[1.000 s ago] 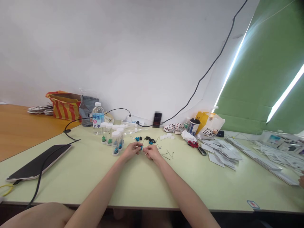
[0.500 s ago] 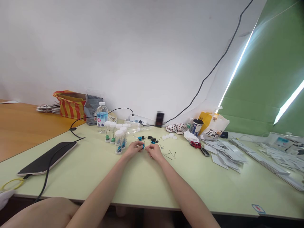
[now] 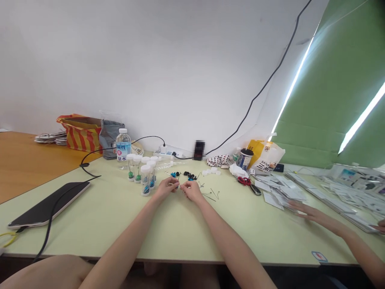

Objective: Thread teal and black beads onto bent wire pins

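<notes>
- Another person's hand (image 3: 305,210) had come in at right, near the white cards (image 3: 278,188).
- Centrally, above the tabletop (image 3: 177,237), the left hand (image 3: 165,188) had its grip pinched on a small blue piece (image 3: 177,187), mostly hidden.
- The right hand (image 3: 191,190) was just beside it, grip gap and contents indiscernible.
- White-capped tubes (image 3: 145,178) stood to the left.
</notes>
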Motion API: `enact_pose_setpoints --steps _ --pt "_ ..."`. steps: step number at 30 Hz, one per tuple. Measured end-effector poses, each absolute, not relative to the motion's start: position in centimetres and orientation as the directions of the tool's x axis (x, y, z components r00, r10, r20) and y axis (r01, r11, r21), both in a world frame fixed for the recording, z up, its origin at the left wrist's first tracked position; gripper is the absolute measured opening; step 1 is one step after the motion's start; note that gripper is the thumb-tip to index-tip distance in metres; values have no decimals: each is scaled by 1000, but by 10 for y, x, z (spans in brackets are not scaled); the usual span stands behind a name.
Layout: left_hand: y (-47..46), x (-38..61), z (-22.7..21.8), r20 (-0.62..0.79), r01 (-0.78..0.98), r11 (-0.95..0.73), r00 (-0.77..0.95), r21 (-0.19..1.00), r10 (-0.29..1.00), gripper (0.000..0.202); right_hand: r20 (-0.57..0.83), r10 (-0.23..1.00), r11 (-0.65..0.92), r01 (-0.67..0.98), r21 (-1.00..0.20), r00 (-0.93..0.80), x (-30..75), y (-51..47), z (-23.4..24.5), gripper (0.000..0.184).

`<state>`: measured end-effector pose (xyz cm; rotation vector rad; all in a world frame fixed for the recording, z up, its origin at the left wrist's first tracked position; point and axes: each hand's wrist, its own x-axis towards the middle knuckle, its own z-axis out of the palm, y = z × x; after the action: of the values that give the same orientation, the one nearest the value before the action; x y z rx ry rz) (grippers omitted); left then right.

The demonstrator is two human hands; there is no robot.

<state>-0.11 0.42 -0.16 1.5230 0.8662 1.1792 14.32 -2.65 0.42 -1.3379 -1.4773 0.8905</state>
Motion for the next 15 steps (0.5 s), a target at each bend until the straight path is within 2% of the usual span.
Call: enact_pose_setpoints --steps 5,8,10,12,15 --pt "9 1 -5 219 -72 -207 247 976 944 37 187 982 164 370 -914 26 149 -26 8 15" --pt "15 -6 -7 161 -148 -147 89 978 983 41 223 973 178 424 -888 58 164 -24 13 17" --pt "19 -10 -9 135 -164 -130 16 978 991 42 304 944 216 456 -863 128 177 -21 17 22" --pt "19 -10 -10 176 -89 -170 67 981 982 41 410 878 244 505 -828 249 187 -18 17 26" --pt "16 -4 -11 224 -29 -224 241 974 944 38 426 878 221 604 -766 218 190 -16 12 22"
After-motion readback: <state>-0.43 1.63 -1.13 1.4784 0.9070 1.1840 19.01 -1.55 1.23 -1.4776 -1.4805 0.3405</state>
